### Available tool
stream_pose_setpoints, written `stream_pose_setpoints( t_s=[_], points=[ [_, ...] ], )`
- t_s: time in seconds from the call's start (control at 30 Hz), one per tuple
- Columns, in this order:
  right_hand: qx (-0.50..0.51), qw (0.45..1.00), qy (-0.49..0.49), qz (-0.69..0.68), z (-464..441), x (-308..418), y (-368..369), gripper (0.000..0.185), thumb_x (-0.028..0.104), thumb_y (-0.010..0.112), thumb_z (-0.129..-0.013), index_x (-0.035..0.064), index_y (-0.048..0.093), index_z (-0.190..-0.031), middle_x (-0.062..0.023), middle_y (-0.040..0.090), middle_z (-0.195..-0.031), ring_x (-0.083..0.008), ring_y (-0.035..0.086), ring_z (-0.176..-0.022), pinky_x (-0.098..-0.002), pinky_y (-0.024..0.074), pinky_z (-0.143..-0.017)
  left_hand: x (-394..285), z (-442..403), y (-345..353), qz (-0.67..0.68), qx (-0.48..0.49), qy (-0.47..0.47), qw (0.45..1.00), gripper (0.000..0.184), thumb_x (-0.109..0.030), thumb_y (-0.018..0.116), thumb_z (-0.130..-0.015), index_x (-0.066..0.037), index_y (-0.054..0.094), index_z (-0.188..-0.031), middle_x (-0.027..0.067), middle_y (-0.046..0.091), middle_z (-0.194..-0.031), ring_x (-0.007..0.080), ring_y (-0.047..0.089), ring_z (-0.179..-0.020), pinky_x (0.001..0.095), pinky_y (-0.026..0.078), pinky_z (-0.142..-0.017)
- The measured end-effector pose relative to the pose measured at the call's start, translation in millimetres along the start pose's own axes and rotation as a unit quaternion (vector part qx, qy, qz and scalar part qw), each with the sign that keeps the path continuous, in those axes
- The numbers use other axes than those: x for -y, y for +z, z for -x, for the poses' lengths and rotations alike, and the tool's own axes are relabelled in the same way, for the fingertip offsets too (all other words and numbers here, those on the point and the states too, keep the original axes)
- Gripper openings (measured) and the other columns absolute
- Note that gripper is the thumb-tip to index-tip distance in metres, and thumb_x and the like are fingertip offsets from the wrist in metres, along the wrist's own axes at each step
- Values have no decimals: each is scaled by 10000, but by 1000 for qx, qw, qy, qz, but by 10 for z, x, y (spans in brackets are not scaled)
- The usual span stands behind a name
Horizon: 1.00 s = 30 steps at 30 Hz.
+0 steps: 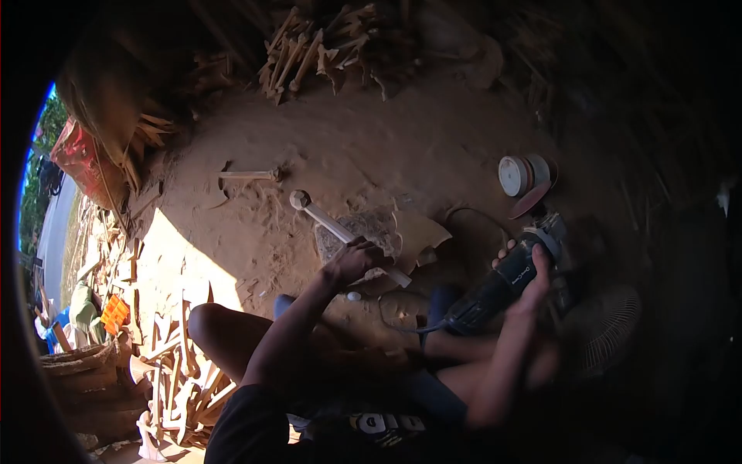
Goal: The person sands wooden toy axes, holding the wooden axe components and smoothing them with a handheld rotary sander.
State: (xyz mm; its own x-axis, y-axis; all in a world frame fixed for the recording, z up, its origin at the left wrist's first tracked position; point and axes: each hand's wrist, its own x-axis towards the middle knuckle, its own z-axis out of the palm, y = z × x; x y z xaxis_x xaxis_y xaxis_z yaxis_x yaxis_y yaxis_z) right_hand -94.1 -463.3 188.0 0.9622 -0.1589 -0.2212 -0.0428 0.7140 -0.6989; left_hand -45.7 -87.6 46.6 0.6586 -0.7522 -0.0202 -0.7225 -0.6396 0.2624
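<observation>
My left hand [357, 263] is closed round a long pale bone-like piece [328, 222], which slants from a knobbed upper end down to a flat lower end. It lies across a rough grey block [334, 241] on the ground. My right hand [533, 274] grips the dark body of an angle grinder [495, 290], whose round reddish disc [531, 200] points up and away from the held piece. A cable trails from the grinder's lower end. Whether the disc is spinning cannot be told.
Another bone-like piece [249, 175] lies on the dirt ahead. A white round container [516, 176] stands beyond the disc. Heaps of similar pieces [297, 58] lie at the far edge and lower left. A wire fan guard [613, 329] is at the right.
</observation>
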Motion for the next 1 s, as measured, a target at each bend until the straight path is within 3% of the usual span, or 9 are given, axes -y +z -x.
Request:
stream_pose_setpoints(
  t_s=[0.03,0.07,0.2,0.3,0.43,0.5,0.63,0.83,1.0],
  points=[
    [2,1000,2,12,11,22,-21,509,441,688,-1011,42,570,-1304,-120,676,-1092,-273,681,-925,-433,595,-806,43,-78,31,-36,27,24,999,556,-198,635,-904,-257,656,-1457,50,706,-1330,242,638,-1297,394,465,-1143],
    [3,1000,8,6,9,10,-61,509,442,694,-1009,55,567,-1315,-124,676,-1094,-272,685,-912,-429,601,-789,14,-248,109,-77,189,-62,977,536,-204,554,-932,-287,664,-1450,1,711,-1316,208,639,-1279,381,453,-1157],
    [0,999,19,40,45,-16,-80,526,453,713,-999,50,575,-1308,-125,680,-1078,-269,698,-862,-419,608,-746,99,-96,659,-19,-134,72,988,474,-182,563,-938,-209,694,-1394,77,689,-1396,278,592,-1371,439,451,-1193],
    [-37,990,33,131,54,-75,-168,545,472,728,-988,49,581,-1299,-121,682,-1055,-257,705,-837,-403,607,-718,210,-8,697,219,-123,33,967,523,-228,646,-918,-143,647,-1434,127,600,-1537,322,506,-1478,471,416,-1233],
    [-38,931,-104,348,111,-222,118,739,182,855,-882,79,506,-1525,-124,640,-1305,-210,696,-1022,-405,623,-850,432,51,1095,145,-214,-317,912,781,-421,685,-907,-92,488,-1588,219,288,-1743,409,256,-1621,523,270,-1303],
    [9,886,-156,436,7,-491,-45,885,138,880,-824,81,455,-1598,-154,602,-1451,-294,637,-1272,-419,508,-1112,399,-8,1190,122,-225,-340,905,799,-453,652,-913,-70,480,-1593,236,242,-1757,425,208,-1633,541,215,-1317],
    [76,812,-94,571,9,-861,37,917,118,862,-790,108,469,-1618,-208,619,-1509,-288,614,-1391,-406,488,-1144,357,-220,1187,90,-239,-391,884,826,-503,601,-908,-13,491,-1564,208,198,-1784,417,152,-1654,542,136,-1339],
    [76,793,-104,596,-55,-1138,-48,853,103,846,-803,104,512,-1588,-208,668,-1459,-301,682,-1315,-408,529,-1100,573,-351,946,-24,-103,-383,918,740,-485,592,-918,11,554,-1466,156,316,-1756,339,213,-1654,532,177,-1335],
    [2,817,-124,564,-159,-835,-47,817,80,853,-820,62,518,-1564,-185,663,-1442,-259,666,-1288,-395,531,-1093,758,-569,1091,-28,-281,-445,850,714,-571,561,-1000,35,586,-1376,189,569,-1490,377,392,-1549,536,258,-1296]
  ],
)
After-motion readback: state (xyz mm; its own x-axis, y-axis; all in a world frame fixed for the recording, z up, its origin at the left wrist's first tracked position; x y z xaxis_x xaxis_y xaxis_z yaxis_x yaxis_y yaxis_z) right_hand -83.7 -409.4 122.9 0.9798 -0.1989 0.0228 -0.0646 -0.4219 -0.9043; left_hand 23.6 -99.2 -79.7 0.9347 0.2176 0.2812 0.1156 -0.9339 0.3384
